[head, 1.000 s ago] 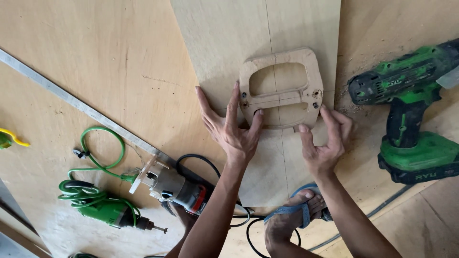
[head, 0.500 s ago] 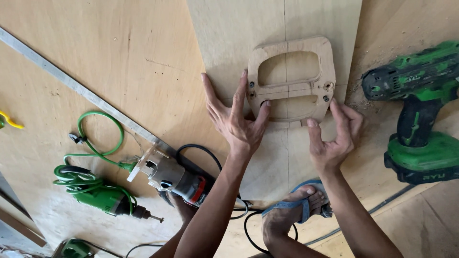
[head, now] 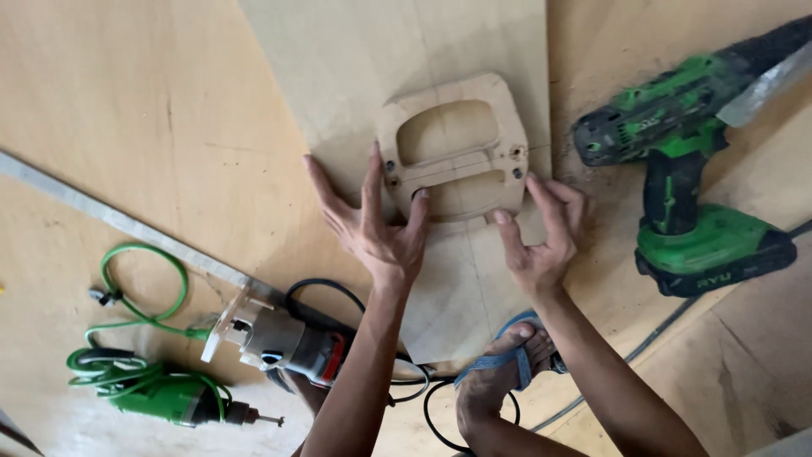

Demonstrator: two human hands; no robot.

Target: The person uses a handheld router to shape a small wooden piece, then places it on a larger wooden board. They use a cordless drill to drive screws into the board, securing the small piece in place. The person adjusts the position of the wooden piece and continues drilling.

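A light wooden frame template (head: 507, 127) with two rounded cutouts and several screws lies flat on a pale plywood panel (head: 338, 76). My left hand (head: 372, 224) is spread flat on the panel, its fingertips pressing the frame's near left edge. At the frame's near right corner, my right hand (head: 541, 237) rests with fingers touching the edge. Neither hand grips anything. My foot in a blue sandal (head: 499, 372) stands on the panel's near end.
A green cordless drill (head: 685, 169) lies to the right. A grey and red trim router (head: 279, 338), a green corded drill (head: 169, 398) with coiled green cable (head: 135, 279), and a long metal straightedge (head: 118, 220) lie at left. Black cables (head: 406, 389) trail near my foot.
The view has shifted, so the frame and hands now sit lower and more to the right. Both hands stay pressed at the frame's near edge, with the fingers slightly repositioned.
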